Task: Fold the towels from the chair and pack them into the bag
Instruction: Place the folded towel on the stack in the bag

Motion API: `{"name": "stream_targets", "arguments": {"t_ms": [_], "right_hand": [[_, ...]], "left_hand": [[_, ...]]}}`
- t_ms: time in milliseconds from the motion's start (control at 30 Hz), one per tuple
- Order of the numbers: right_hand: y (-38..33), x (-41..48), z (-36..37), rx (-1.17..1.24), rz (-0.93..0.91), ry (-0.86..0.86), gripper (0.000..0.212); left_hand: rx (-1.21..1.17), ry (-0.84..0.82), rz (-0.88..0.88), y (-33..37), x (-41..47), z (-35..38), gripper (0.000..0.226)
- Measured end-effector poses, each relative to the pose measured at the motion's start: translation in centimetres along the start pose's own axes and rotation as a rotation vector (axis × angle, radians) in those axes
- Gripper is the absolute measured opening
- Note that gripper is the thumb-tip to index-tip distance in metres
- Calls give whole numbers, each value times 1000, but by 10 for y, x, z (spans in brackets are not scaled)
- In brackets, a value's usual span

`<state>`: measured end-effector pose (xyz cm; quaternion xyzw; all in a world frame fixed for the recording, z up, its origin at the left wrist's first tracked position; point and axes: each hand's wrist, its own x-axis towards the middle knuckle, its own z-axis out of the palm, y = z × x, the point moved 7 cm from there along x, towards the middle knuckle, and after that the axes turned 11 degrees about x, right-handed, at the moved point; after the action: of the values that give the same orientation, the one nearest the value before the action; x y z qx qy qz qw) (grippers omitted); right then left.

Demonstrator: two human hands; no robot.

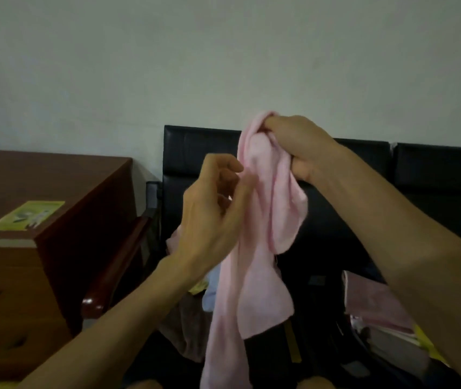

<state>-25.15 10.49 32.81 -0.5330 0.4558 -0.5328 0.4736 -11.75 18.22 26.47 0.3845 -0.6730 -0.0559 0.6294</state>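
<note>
The 2 bare forearms reach up and forward; the right grip [293, 147], raised higher and farther, clutches the bunched top of the pink towel [257, 248]; the left grip [212, 206], lower and nearer, pinches its left edge.

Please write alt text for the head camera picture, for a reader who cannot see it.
A person's right hand holds a pink towel up by its top, and the left hand, fingers curled, meets its side edge. Behind is a black chair with more towels on the seat; a wooden desk stands left.
</note>
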Motion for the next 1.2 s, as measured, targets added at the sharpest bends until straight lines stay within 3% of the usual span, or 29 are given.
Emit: {"name": "stream_targets", "arguments": {"t_ms": [67,200,267,333,467,600,700,800,833,867,967,1033,1100,1200], "right_hand": [[-2,-8,-1,35,-31,-60,12],[14,-28,-1,30,105,-110,14],[22,-38,-1,139,166,-100,9],[30,-45,-1,250,214,-93,8],[38,-51,-12,384,221,-109,8],[43,-51,-38,357,51,-148,13],[56,-64,-47,-7,-22,-239,20],[71,-77,-54,-751,-132,-277,39],[70,-81,-55,-875,-188,-279,47],[68,-87,-54,-861,-227,-306,54],[64,-115,-37,-462,-172,-522,83],[65,-130,-25,-437,-147,-521,96],[66,-131,-22,-564,-279,-389,82],[61,-122,-36,-617,-457,-208,20]], "left_hand": [[-52,-126,-71,2,-20,9,37],[18,-404,-112,-4,-47,36,115],[102,-456,-64,-5,-58,47,127],[145,-402,-90,-10,-67,50,115],[39,-192,-158,-21,-69,28,48],[-26,-177,-158,-14,-56,10,35],[-61,-145,-189,2,-39,1,17],[-87,-245,-298,5,-23,7,19],[-86,-294,-337,2,-20,10,21],[-97,-334,-376,0,-18,14,23],[-196,-384,-461,2,-15,21,26],[-201,-434,-485,8,-16,29,27],[-151,-514,-482,12,-17,37,28],[-70,-677,-464,15,-21,45,30]]}}
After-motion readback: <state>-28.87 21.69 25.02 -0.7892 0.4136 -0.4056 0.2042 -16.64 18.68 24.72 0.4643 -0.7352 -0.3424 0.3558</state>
